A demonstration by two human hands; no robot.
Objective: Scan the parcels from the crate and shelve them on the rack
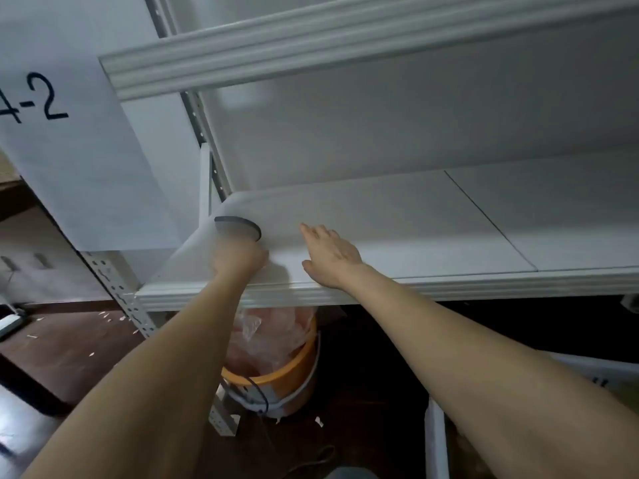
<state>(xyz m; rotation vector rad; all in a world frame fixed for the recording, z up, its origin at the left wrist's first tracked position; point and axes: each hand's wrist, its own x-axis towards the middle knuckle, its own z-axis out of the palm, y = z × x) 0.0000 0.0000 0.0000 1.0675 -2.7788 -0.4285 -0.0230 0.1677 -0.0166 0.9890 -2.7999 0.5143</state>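
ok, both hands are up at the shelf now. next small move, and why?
Probably release with the left hand and draw it back. It seems curled round a blurred white item with a dark curved edge, which looks down at the left end of the shelf board; blur hides the exact contact. The right hand lies flat and open on the board beside it.

The white rack's lower shelf carried two flat white boards, a left board and a right board, which met at a thin seam. At the left board's near corner lay a pale parcel, blurred, with a dark curved edge, and the left grip was against it. The right grip lay flat just beside it. Below, an orange bucket stood on the dark floor.
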